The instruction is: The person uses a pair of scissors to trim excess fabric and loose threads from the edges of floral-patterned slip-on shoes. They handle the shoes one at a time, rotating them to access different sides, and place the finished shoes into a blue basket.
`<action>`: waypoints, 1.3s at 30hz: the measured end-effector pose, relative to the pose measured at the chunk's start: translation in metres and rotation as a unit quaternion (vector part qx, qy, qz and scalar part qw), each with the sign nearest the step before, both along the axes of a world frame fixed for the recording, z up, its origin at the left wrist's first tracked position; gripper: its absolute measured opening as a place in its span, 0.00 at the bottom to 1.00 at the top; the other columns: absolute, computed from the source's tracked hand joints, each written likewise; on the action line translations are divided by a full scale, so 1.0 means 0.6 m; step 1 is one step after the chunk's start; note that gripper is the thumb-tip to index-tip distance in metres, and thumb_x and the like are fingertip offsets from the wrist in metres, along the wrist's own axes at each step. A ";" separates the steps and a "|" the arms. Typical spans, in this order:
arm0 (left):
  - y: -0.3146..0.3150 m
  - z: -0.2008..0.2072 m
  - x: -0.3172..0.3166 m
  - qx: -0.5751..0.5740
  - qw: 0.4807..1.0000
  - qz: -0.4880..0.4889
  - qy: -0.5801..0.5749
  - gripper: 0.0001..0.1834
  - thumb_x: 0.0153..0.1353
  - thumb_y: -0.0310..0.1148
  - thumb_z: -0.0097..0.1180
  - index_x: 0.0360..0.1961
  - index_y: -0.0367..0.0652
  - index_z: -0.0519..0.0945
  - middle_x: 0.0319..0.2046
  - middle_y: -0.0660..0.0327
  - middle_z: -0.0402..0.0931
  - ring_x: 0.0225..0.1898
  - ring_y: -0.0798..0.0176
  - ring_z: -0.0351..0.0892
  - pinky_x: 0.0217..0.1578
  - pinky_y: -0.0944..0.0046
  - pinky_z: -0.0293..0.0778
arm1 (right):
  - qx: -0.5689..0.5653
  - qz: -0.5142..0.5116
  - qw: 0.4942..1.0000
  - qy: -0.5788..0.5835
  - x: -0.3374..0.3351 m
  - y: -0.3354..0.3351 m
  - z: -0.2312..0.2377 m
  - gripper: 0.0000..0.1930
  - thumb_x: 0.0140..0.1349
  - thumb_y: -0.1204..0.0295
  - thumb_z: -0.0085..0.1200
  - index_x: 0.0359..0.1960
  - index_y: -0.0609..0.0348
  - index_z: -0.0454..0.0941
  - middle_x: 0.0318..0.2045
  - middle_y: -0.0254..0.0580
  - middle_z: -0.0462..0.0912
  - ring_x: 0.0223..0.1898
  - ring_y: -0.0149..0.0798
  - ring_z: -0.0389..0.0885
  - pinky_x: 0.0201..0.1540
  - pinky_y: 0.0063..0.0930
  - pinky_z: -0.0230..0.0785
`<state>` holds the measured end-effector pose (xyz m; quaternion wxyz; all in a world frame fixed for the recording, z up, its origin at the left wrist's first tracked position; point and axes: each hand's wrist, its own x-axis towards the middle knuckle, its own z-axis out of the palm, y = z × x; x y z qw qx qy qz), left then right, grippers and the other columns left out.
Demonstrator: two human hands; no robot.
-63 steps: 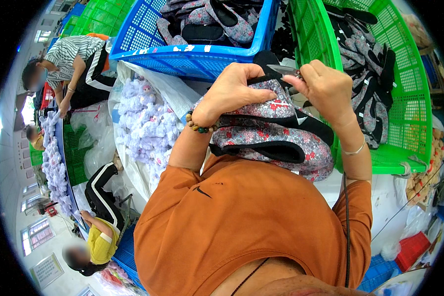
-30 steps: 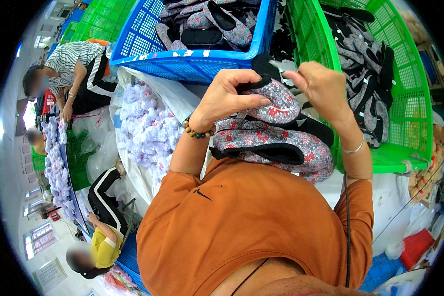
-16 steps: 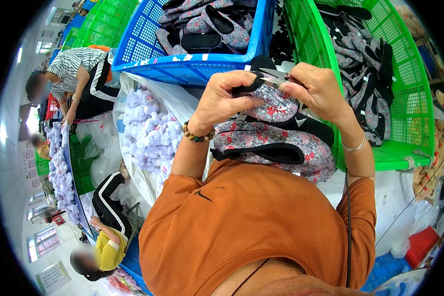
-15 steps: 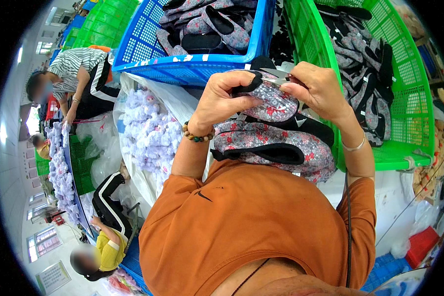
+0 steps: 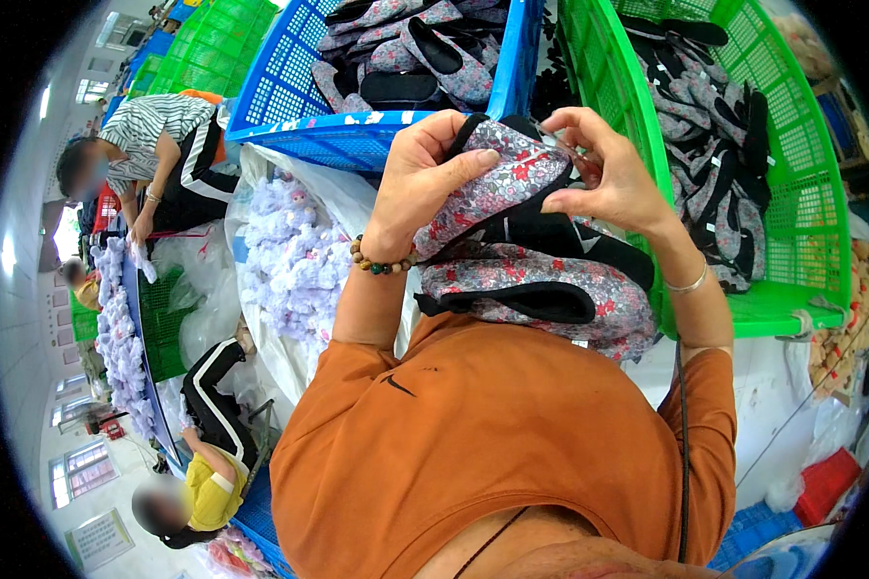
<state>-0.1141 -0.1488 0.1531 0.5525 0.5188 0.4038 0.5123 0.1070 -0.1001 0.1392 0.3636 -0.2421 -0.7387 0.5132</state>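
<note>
A grey slipper with red flowers and black edging (image 5: 512, 174) is in my left hand (image 5: 420, 179), the thumb pressed on its printed face and the fingers behind it. At the slipper's right end my right hand (image 5: 613, 179) curls its fingers around small metal thread snips (image 5: 575, 152). Most of the snips are hidden by the fingers, and I cannot tell whether the blades touch the fabric. Just below, against my orange shirt, more floral slippers with black linings (image 5: 623, 314) lie stacked on their sides.
Ahead stands a blue crate (image 5: 357, 135) of similar slippers. To the right, a green crate (image 5: 792, 222) holds more. Pale lilac plush pieces (image 5: 290, 261) fill a white sack on the left. Two people (image 5: 154, 125) sit farther left by a table of plush pieces.
The slipper in my left hand has turned, its floral face now spread toward me. My right hand has opened its grip somewhat, and the snips' blades, plain before, are now mostly hidden.
</note>
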 end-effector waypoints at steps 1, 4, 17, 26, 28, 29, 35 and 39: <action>0.001 0.001 0.000 0.004 1.000 -0.003 -0.002 0.06 0.56 0.24 0.58 0.34 0.35 0.76 0.30 0.67 0.77 0.31 0.78 0.73 0.32 0.77 0.70 | 0.011 0.011 1.000 0.019 -0.005 0.004 -0.014 0.24 0.44 0.72 0.67 0.42 0.62 0.70 0.34 0.28 0.72 0.31 0.21 0.66 0.28 0.14 0.58; 0.011 0.002 0.000 -0.028 0.999 -0.029 -0.028 0.06 0.58 0.26 0.56 0.34 0.35 0.76 0.31 0.66 0.77 0.31 0.78 0.73 0.33 0.78 0.70 | 0.045 0.001 0.998 -0.039 0.001 0.009 -0.022 0.20 0.42 0.74 0.68 0.37 0.61 0.73 0.29 0.28 0.73 0.29 0.22 0.68 0.29 0.16 0.61; 0.035 -0.069 -0.050 -0.091 0.966 -0.214 -0.115 0.23 0.56 0.41 0.60 0.45 0.34 0.72 0.38 0.61 0.76 0.39 0.73 0.75 0.44 0.73 0.71 | -0.112 -0.159 0.973 0.121 0.079 0.105 -0.041 0.06 0.55 0.70 0.61 0.32 0.57 0.79 0.22 0.21 0.75 0.21 0.15 0.67 0.22 0.12 0.56; 0.036 -0.037 -0.016 -0.088 0.962 -0.014 -0.259 0.10 0.59 0.30 0.56 0.38 0.34 0.75 0.32 0.57 0.80 0.28 0.73 0.80 0.29 0.77 0.76 | 0.070 -0.253 0.953 -0.153 0.054 0.116 -0.082 0.13 0.55 0.65 0.61 0.37 0.59 0.77 0.16 0.20 0.64 0.17 0.17 0.59 0.19 0.14 0.50; 0.033 -0.028 -0.015 -0.109 0.970 0.013 -0.218 0.07 0.60 0.29 0.55 0.33 0.36 0.75 0.29 0.58 0.80 0.26 0.73 0.80 0.26 0.78 0.75 | 0.047 -0.209 0.975 -0.059 0.034 0.087 -0.053 0.20 0.47 0.67 0.68 0.39 0.61 0.77 0.20 0.28 0.73 0.23 0.21 0.68 0.25 0.17 0.61; 0.036 -0.029 -0.018 -0.139 0.975 -0.005 -0.173 0.07 0.60 0.30 0.56 0.29 0.37 0.75 0.27 0.60 0.80 0.24 0.75 0.79 0.24 0.79 0.74 | 0.067 -0.174 0.982 -0.039 0.027 0.067 -0.036 0.22 0.44 0.68 0.69 0.41 0.61 0.76 0.26 0.32 0.75 0.28 0.23 0.71 0.28 0.18 0.64; 0.048 -0.040 0.018 -0.161 0.975 -0.040 -0.148 0.08 0.62 0.32 0.54 0.32 0.37 0.77 0.26 0.64 0.78 0.22 0.77 0.76 0.23 0.79 0.71 | 0.172 0.026 0.984 0.027 -0.013 0.004 -0.005 0.30 0.36 0.72 0.71 0.46 0.59 0.74 0.47 0.44 0.74 0.44 0.40 0.77 0.44 0.26 0.71; 0.055 -0.045 0.026 -0.137 0.980 -0.064 -0.128 0.09 0.61 0.32 0.54 0.34 0.35 0.76 0.28 0.65 0.77 0.25 0.77 0.75 0.25 0.77 0.72 | 0.231 -0.020 0.973 0.007 -0.011 0.007 -0.030 0.26 0.36 0.76 0.69 0.42 0.60 0.74 0.45 0.46 0.76 0.41 0.43 0.79 0.39 0.28 0.73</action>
